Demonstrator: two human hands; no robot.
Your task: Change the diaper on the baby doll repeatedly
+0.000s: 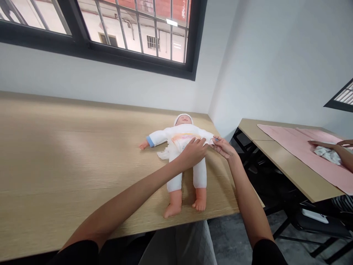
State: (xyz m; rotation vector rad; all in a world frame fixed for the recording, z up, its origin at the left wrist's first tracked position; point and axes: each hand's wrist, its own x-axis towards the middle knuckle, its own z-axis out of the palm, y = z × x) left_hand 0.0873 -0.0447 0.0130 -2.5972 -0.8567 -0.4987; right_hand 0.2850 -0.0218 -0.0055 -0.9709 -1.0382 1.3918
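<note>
A baby doll (188, 129) in white clothes and a white cap lies on its back on the wooden table (82, 158), feet toward me. Around its hips is a white diaper (176, 141) with a coloured band at the waist; one ruffled side spreads out at the left. My left hand (193, 152) reaches across the doll's front, its fingers bent on the right part of the diaper. Beside the doll's right-hand edge as I see it, my right hand (223, 147) pinches a small white diaper tab between thumb and fingers.
To the right stands another table (289, 165) with a pink mat (300, 151), where another person's hands (328, 144) touch a crumpled white cloth (327, 154). A black chair (320, 224) is below it. A barred window (138, 29) is in the wall behind my table.
</note>
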